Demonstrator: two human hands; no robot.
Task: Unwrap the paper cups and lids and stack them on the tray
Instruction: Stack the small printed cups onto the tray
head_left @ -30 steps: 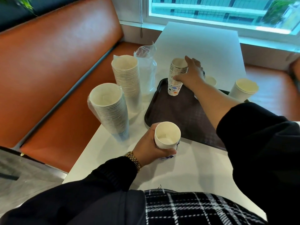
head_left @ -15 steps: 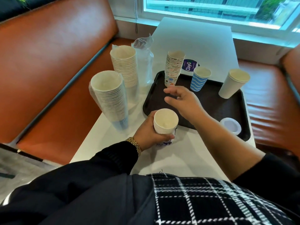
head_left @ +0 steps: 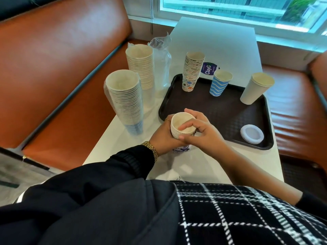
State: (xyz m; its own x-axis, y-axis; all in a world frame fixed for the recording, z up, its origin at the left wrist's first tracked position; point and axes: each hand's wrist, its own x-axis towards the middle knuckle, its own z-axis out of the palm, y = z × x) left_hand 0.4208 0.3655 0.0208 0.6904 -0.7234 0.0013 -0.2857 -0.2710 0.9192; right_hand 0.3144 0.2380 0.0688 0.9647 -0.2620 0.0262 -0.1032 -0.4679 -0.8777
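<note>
— Counting stacks: how many on the tray (head_left: 219, 110)?

— Three cup stacks stand on its far side: a tall patterned stack (head_left: 192, 71), a short blue wavy stack (head_left: 219, 84) and a plain white stack (head_left: 255, 90). One pile of lids (head_left: 251, 134) lies at the tray's near right corner. Two taller wrapped stacks (head_left: 127, 101) stand on the table (head_left: 221, 41), left of the tray, beside a plastic sleeve (head_left: 161, 55).

— And the hands?

— Both grasp a fourth small stack (head_left: 182, 128) just before the tray: left hand (head_left: 164, 137) wrapped round its side, right hand (head_left: 200, 131) pinching the rim.
</note>
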